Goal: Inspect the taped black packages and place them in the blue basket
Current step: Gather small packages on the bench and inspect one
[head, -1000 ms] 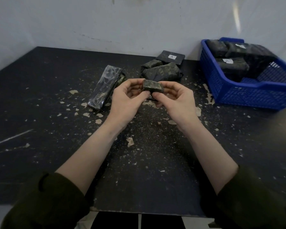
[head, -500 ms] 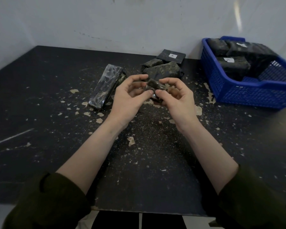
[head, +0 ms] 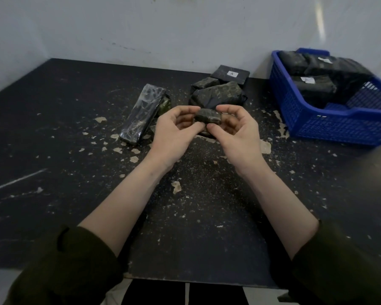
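The left hand (head: 174, 130) and right hand (head: 238, 133) pinch the small package (head: 207, 116), turned over since a moment ago; inspection looks nearly done, basket (head: 330, 128) waits at two o'clock

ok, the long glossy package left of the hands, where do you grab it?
Likely from above, pinching across the narrow width at the near half of the long package: it lies flat, and a smaller package crowds its far right side.
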The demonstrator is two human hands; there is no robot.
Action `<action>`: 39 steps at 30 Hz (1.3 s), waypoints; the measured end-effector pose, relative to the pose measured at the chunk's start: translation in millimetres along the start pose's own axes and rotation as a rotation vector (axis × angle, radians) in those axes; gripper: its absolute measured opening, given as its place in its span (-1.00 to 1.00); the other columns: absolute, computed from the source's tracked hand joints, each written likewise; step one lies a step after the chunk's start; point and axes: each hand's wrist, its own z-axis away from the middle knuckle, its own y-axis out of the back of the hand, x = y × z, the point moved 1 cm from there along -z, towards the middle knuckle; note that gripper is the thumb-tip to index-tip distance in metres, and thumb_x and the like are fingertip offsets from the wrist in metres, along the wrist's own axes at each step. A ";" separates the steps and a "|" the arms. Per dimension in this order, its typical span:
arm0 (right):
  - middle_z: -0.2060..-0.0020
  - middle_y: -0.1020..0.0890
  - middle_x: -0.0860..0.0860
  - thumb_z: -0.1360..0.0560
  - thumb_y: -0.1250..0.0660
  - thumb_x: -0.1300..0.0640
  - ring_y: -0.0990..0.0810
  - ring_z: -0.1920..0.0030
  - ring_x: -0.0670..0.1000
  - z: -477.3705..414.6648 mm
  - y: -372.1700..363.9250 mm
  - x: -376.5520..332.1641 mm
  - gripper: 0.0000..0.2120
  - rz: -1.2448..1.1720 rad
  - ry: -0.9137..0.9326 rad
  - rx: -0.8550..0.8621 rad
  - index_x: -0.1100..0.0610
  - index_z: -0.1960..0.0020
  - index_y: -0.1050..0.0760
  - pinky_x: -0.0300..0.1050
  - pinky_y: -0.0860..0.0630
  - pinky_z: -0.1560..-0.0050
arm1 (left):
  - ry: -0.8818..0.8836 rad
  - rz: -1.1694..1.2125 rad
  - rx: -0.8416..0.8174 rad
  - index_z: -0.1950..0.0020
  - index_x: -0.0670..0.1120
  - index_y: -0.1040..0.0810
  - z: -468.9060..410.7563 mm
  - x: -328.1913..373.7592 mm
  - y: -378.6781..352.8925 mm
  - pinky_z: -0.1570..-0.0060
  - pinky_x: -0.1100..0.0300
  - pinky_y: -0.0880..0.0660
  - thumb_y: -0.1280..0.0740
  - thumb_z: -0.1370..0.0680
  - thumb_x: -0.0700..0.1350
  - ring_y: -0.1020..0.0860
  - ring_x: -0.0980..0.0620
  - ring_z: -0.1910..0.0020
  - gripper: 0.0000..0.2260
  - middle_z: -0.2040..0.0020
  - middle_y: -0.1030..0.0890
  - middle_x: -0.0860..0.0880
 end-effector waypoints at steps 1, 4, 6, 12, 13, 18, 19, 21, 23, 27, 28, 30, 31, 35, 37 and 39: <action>0.06 -0.68 0.05 -0.45 -0.46 0.39 -0.65 0.07 -0.01 -0.8 0.8 0.2 -0.62 0.017 0.011 -0.006 0.24 -0.23 -0.48 -0.07 -0.62 -0.01 | -0.012 -0.005 -0.013 -0.10 -0.12 -0.59 -0.4 0.1 1.2 0.03 0.36 -0.52 -0.42 -0.48 -0.35 -0.62 0.20 0.07 -0.76 0.01 -0.66 -0.02; 0.02 -0.67 -0.01 -0.40 -0.52 0.37 -0.66 -0.01 -0.04 -2.1 4.9 -1.4 -0.60 0.094 0.081 -0.018 0.20 -0.19 -0.52 -0.19 -0.61 -0.07 | 0.028 0.075 -0.059 -0.06 -0.03 -0.59 -0.2 1.7 2.8 0.07 0.28 -0.55 -0.37 -0.52 -0.24 -0.62 0.10 0.02 -0.84 -0.01 -0.64 -0.03; -0.03 -0.67 0.01 -0.39 -0.52 0.40 -0.66 -0.08 -0.03 -0.7 6.9 -3.1 -0.60 0.108 0.137 -0.057 0.18 -0.17 -0.54 -0.20 -0.61 -0.08 | 0.074 0.148 -0.047 -0.02 -0.04 -0.58 0.6 3.6 2.0 0.14 0.27 -0.57 -0.35 -0.56 -0.23 -0.60 0.02 0.01 -0.89 0.00 -0.62 -0.06; -0.11 -0.65 0.07 -0.41 -0.39 0.32 -0.66 0.01 -0.05 -3.3 11.2 -5.8 -0.66 -0.057 0.093 -0.110 0.08 -0.16 -0.56 -0.12 -0.63 0.04 | 0.018 0.079 0.003 0.04 -0.02 -0.63 0.0 1.0 4.5 -0.01 0.08 -0.60 -0.46 -0.44 -0.22 -0.64 0.06 0.05 -0.85 0.10 -0.68 0.06; -0.10 -0.66 0.09 -0.43 -0.40 0.28 -0.67 0.04 -0.03 -4.1 11.4 -4.7 -0.68 -0.070 0.061 -0.092 0.07 -0.16 -0.57 -0.08 -0.65 0.05 | 0.000 0.062 -0.001 0.03 -0.04 -0.63 1.5 1.9 3.9 0.00 0.13 -0.59 -0.47 -0.44 -0.25 -0.65 0.11 0.09 -0.84 0.12 -0.68 0.09; 0.10 -0.72 0.11 -0.47 -0.44 0.36 -0.71 0.08 0.14 -6.9 10.3 0.1 -0.84 -0.008 0.007 0.001 0.13 0.05 -0.64 0.19 -0.67 0.04 | -0.072 0.008 -0.009 -0.01 -0.15 -0.57 7.4 7.0 -0.6 0.12 0.39 -0.51 -0.43 -0.48 -0.37 -0.62 0.27 0.20 -0.81 0.09 -0.62 0.04; 0.12 -0.72 0.10 -0.47 -0.43 0.36 -0.71 0.10 0.11 -7.3 10.6 -0.2 -0.84 -0.009 0.011 0.016 0.12 0.07 -0.64 0.16 -0.68 0.04 | -0.074 -0.001 -0.014 -0.02 -0.15 -0.57 7.3 6.9 -0.8 0.10 0.38 -0.52 -0.43 -0.48 -0.35 -0.62 0.27 0.17 -0.82 0.08 -0.62 0.04; 0.15 -0.73 0.08 -0.46 -0.44 0.36 -0.71 0.13 0.04 -7.6 11.9 0.2 -0.84 -0.007 0.019 0.033 0.13 0.07 -0.65 0.08 -0.69 0.04 | -0.031 0.022 -0.028 -0.04 -0.13 -0.58 5.6 4.9 -0.7 0.08 0.32 -0.54 -0.43 -0.50 -0.31 -0.62 0.24 0.13 -0.83 0.07 -0.62 0.02; 0.15 -0.73 0.08 -0.46 -0.45 0.35 -0.71 0.14 0.04 -7.0 12.6 1.1 -0.85 0.009 0.029 0.027 0.13 0.05 -0.65 0.04 -0.68 0.06 | 0.049 0.062 -0.040 -0.06 -0.09 -0.59 2.7 1.2 -0.1 0.06 0.26 -0.56 -0.42 -0.51 -0.30 -0.63 0.17 0.11 -0.82 0.08 -0.63 0.00; 0.11 -0.72 0.16 -0.46 -0.46 0.32 -0.67 0.07 0.29 -3.6 10.6 0.4 -0.86 0.022 0.072 -0.001 0.16 0.01 -0.64 0.22 -0.65 0.04 | 0.091 0.059 -0.018 -0.03 -0.08 -0.61 -1.2 -1.8 1.7 0.06 0.23 -0.55 -0.41 -0.51 -0.32 -0.64 0.12 0.10 -0.82 0.09 -0.67 -0.05; 0.10 -0.71 0.19 -0.46 -0.46 0.33 -0.66 0.06 0.32 -2.9 9.7 -0.2 -0.85 0.028 0.078 -0.006 0.17 0.00 -0.64 0.26 -0.63 0.04 | 0.082 0.053 -0.010 -0.04 -0.09 -0.61 -1.1 -1.1 1.9 0.08 0.26 -0.55 -0.42 -0.50 -0.32 -0.64 0.15 0.12 -0.82 0.09 -0.67 -0.05; 0.08 -0.70 0.22 -0.45 -0.46 0.34 -0.63 0.07 0.36 -2.3 8.4 -1.1 -0.82 0.038 0.072 -0.010 0.16 -0.01 -0.63 0.31 -0.61 0.06 | 0.076 0.050 0.008 -0.06 -0.13 -0.57 -0.6 -0.2 1.3 0.09 0.28 -0.55 -0.44 -0.49 -0.32 -0.64 0.18 0.17 -0.80 0.09 -0.67 -0.05; 0.07 -0.70 0.22 -0.45 -0.47 0.34 -0.64 0.09 0.34 -2.6 8.4 -0.7 -0.81 0.036 0.061 -0.006 0.15 -0.02 -0.62 0.31 -0.61 0.05 | 0.081 0.056 0.016 -0.05 -0.13 -0.55 -0.8 -0.7 1.4 0.07 0.24 -0.57 -0.45 -0.48 -0.32 -0.64 0.16 0.18 -0.80 0.10 -0.66 -0.06; 0.04 -0.71 0.09 -0.43 -0.51 0.34 -0.68 0.12 0.04 -4.9 10.8 -1.1 -0.74 -0.027 0.008 -0.002 0.20 -0.10 -0.60 0.07 -0.68 0.01 | 0.051 0.054 0.055 0.12 -0.05 -0.53 -0.7 -2.8 3.7 -0.08 -0.03 -0.60 -0.50 -0.44 -0.20 -0.65 0.02 0.10 -0.83 0.13 -0.67 -0.06; 0.04 -0.70 0.04 -0.47 -0.45 0.36 -0.69 0.07 -0.01 -5.4 13.0 -2.0 -0.75 -0.101 -0.005 -0.034 0.21 -0.13 -0.60 0.00 -0.67 -0.04 | 0.001 -0.009 0.101 0.11 -0.02 -0.56 -1.0 -3.0 6.5 -0.10 -0.06 -0.61 -0.51 -0.43 -0.14 -0.66 0.00 0.06 -0.86 0.09 -0.67 -0.04; 0.02 -0.71 0.02 -0.51 -0.35 0.41 -0.69 0.00 0.03 -5.1 14.3 -3.3 -0.74 -0.147 -0.008 -0.054 0.19 -0.15 -0.62 0.06 -0.65 -0.11 | -0.018 -0.027 0.157 0.06 -0.01 -0.60 -2.2 -3.2 9.6 -0.08 -0.04 -0.62 -0.51 -0.46 -0.15 -0.67 0.00 0.03 -0.86 0.05 -0.69 -0.05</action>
